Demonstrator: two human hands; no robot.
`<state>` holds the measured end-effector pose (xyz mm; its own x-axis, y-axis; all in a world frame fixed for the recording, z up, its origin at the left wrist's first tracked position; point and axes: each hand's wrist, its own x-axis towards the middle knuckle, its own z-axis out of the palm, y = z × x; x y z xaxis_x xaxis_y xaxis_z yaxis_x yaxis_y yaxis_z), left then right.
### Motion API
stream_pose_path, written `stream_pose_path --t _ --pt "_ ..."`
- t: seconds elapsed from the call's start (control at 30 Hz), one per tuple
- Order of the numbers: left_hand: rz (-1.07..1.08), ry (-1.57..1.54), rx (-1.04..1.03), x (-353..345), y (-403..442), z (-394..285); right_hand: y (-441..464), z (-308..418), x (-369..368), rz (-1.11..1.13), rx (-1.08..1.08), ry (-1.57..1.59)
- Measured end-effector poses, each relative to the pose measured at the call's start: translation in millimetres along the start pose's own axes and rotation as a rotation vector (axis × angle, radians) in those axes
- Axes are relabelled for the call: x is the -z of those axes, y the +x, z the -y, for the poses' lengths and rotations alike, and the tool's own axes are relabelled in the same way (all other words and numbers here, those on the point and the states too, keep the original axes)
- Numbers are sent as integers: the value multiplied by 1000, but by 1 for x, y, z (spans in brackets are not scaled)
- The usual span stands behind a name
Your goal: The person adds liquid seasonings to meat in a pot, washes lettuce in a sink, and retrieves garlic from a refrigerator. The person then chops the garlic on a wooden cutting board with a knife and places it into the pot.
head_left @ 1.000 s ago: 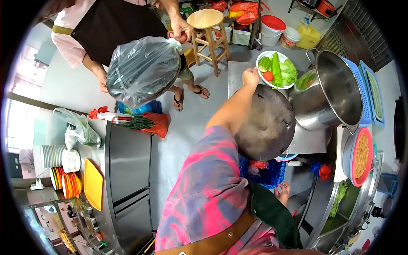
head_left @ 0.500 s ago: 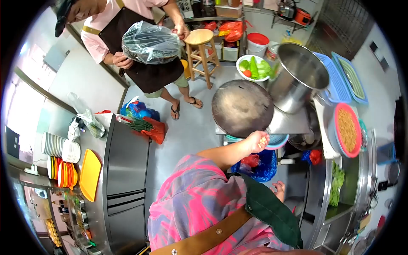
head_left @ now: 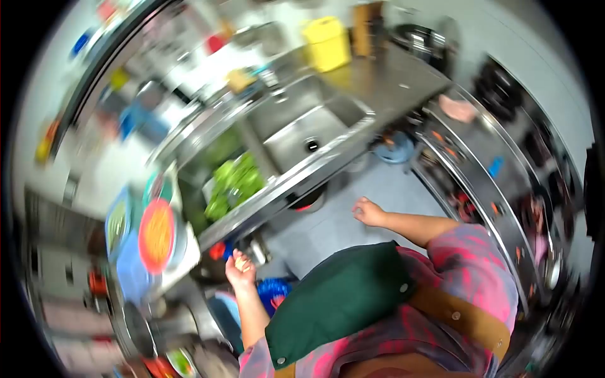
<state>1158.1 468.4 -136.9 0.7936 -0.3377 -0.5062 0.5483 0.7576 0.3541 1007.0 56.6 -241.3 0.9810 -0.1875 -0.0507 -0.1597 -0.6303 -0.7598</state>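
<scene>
My left hand (head_left: 240, 269) is cupped, fingers curled round small pale pieces (head_left: 241, 261) that look like peeled garlic cloves; blur hides their exact kind. It is nearest the blue plastic bag (head_left: 272, 291) and the counter's lower edge. My right hand (head_left: 367, 212) reaches out over the floor in front of the sink, fingers loosely bent and apart, with nothing seen in it. Leafy greens (head_left: 236, 183) lie in the left basin of the steel sink (head_left: 296, 135), beyond both hands.
A pink-rimmed tub (head_left: 157, 237) of small orange-brown bits stands at left beside a blue basket (head_left: 133, 271). A yellow container (head_left: 326, 44) sits behind the sink. Steel shelving (head_left: 472, 148) runs along the right. A large steel pot (head_left: 183, 324) is at lower left.
My view has swung right, from the stove and a person holding a plastic-covered item to the sink. My left hand still holds the pale pieces. My right arm now extends outward.
</scene>
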Motion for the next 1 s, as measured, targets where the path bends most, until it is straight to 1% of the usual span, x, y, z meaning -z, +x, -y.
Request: stream_pose_path --t 0.03,0.07,0.1,0.13,0.17,0.23,0.3,0.33,0.37,0.43,0.47,0.5,0.53,0.57,0.63,0.67,0.7,0.73,0.8,0.83,0.87,0.9,0.97,1.0 --pt "-95 15 8 -23 10 4 -2 -6 9 -46 -64 25" --pt "-48 22 65 -36 28 7 -5 -10 15 -84 -121 54" --pt "-4 25 124 -48 48 7 -3 -21 15 -150 -116 58" --pt "175 55 212 -48 81 9 -2 -39 18 -218 -120 59" --pt "141 62 226 -61 104 14 -1 -43 18 -240 -164 90" --pt "171 65 322 -95 133 28 6 -46 32 -304 -247 119" --pt "37 120 260 -138 156 52 20 -47 51 -288 -165 78" --pt "229 250 232 -136 179 56 29 -50 60 -309 -182 78" --pt "201 187 294 -155 187 63 43 -53 73 -317 -212 41" --pt "277 349 287 -163 224 66 69 -57 97 -295 -230 9" --pt "155 372 307 -196 206 80 80 -60 109 -405 -197 119" --pt "149 421 317 -198 220 81 96 -62 120 -507 -154 233" --pt "183 422 440 -194 240 80 110 -59 137 -554 -111 208" --pt "83 350 415 -206 248 88 121 -59 156 -601 -71 182" --pt "102 334 439 -218 265 100 140 -48 195 -680 -90 162" --pt "94 312 426 -224 274 107 153 -47 214 -691 -132 282" --pt "33 340 438 -230 282 115 166 -52 232 -702 -178 404" --pt "-29 370 451 -237 289 124 181 -61 251 -683 -172 402" --pt "-41 397 431 -254 294 141 218 -80 297 -829 40 578" --pt "-48 433 421 -261 297 152 237 -88 327 -859 68 554" --pt "-125 405 403 -262 306 160 259 -94 354 -878 92 536" --pt "-148 370 373 -268 308 169 288 -111 379 -891 115 585" --pt "-158 437 285 -283 311 184 350 -132 437 -900 220 641" --pt "-190 436 270 -295 311 192 376 -134 467 -917 183 500"
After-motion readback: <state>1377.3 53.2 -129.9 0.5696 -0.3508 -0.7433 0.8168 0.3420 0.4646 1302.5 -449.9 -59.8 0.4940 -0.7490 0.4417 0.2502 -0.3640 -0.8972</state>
